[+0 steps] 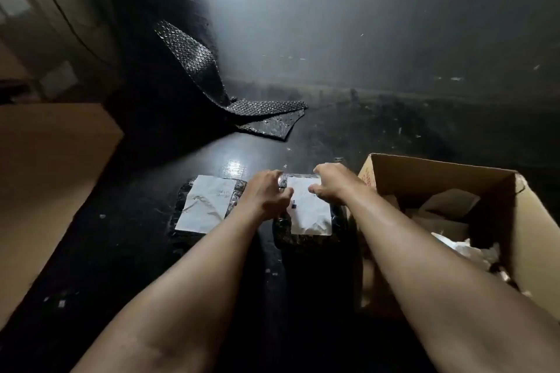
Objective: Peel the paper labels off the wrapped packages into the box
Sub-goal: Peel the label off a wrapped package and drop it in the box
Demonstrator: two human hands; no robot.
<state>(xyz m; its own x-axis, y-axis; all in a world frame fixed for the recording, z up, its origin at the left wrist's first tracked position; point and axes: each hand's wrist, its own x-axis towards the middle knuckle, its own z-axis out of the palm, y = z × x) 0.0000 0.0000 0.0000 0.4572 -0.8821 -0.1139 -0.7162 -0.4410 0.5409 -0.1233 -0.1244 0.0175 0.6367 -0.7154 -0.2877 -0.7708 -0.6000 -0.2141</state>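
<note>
Forearms fill the near foreground, and both of my hands meet over the right-hand package (309, 221), which lies on the dark floor (136, 236) just beside the box (439, 172). My left hand (266, 194) presses its left side, fingers curled; my right hand (336, 183) hooks the far edge of its label (309, 209). Whether either has actually pinched paper, I cannot tell. I judge the peel is just starting: next I need a lifted corner, then a pull toward the box. A second package (209, 206) lies left, label (206, 206) intact. Bubble wrap (266, 115) trails beyond.
</note>
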